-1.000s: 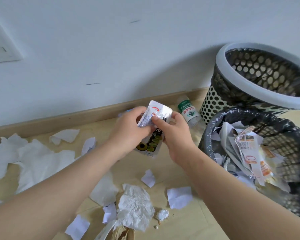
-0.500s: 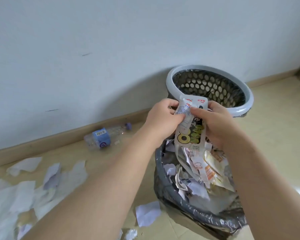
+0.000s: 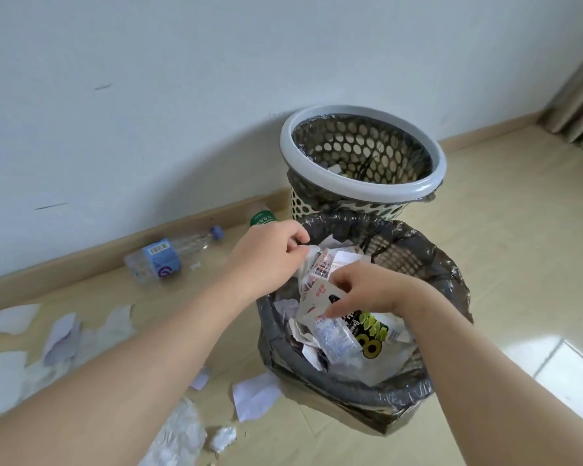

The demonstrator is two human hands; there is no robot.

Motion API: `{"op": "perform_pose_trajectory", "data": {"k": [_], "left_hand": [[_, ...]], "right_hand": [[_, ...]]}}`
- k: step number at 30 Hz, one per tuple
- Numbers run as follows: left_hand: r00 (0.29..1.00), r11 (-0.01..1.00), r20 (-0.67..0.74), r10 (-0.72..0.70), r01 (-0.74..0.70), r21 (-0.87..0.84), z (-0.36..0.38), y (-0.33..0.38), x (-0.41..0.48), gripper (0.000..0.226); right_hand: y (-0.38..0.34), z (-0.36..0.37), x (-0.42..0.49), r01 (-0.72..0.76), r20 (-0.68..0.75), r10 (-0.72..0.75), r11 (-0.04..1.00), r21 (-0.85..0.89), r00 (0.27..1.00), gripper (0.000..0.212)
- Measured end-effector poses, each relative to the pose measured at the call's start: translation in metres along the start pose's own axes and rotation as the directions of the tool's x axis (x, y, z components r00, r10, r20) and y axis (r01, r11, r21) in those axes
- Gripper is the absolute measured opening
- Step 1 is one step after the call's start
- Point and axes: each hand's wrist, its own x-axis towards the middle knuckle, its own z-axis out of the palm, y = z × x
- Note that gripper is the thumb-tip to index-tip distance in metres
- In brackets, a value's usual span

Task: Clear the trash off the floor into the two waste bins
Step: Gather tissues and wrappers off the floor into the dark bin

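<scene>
scraps: white paper bits (image 3: 254,395) and a crumpled tissue (image 3: 182,432) are on the floor (image 3: 502,264), below and left of the right grip (image 3: 374,290). So there's plenty left to pick up after this one.
near bin: black-lined, with its rim (image 3: 350,401) right under the right grip. It's already heaped with paper and packets.
wrapper: the wrapper (image 3: 350,334) is pinched near its top edge by the right grip. The rest of it lies on the heap, well inside the rim.
right grip: thumb and fingertips are pressed onto the wrapper, palm down over the middle of the bin.
how I'd do it: honestly, just let go here. It looks light and floppy, so release low and central. A small push down should stop it sliding off the heap and over the rim.
left grip: the left grip (image 3: 266,257) is just left of the right one, at the bin's rim. Its fingers are curled by a white scrap, and I can't tell if it's pinching that or holding nothing.
bottles: a clear bottle (image 3: 162,260) lies left of the left grip by the skirting. A green-capped one (image 3: 263,218) is just beyond that grip.
far bin: the far bin (image 3: 360,193) is beyond both grips, against the wall. It looks nearly empty, so I'd guess the bottles go in there.
</scene>
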Motion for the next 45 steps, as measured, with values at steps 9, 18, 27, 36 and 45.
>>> {"op": "perform_pose_trajectory", "data": {"k": [9, 18, 27, 36, 45], "left_hand": [[0.998, 0.994, -0.024, 0.061, -0.059, 0.094, -0.008, -0.023, -0.005, 0.012], [0.998, 0.997, 0.059, -0.027, 0.023, 0.070, -0.053, -0.079, -0.029, 0.006], [0.953, 0.949, 0.117, -0.279, 0.255, 0.185, -0.031, -0.189, -0.111, 0.020], [0.940, 0.875, 0.331, 0.085, -0.229, 0.427, 0.024, -0.252, -0.231, 0.047], [0.884, 0.816, 0.434, 0.173, -0.375, 0.439, 0.052, -0.267, -0.245, 0.070]], "right_hand": [[-0.016, 0.007, 0.012, 0.054, -0.079, -0.079, 0.959, -0.279, 0.994, 0.029], [-0.106, 0.020, 0.013, 0.341, -0.536, -0.364, 0.929, -0.146, 0.762, 0.014], [-0.114, 0.185, 0.032, 0.419, 0.027, -0.473, 0.751, -0.511, 0.881, 0.025], [-0.072, 0.248, 0.031, 0.554, 0.277, -0.502, 0.567, -0.610, 0.819, 0.051], [-0.010, 0.252, 0.017, 0.484, 0.335, -0.352, 0.575, -0.660, 0.874, 0.089]]}}
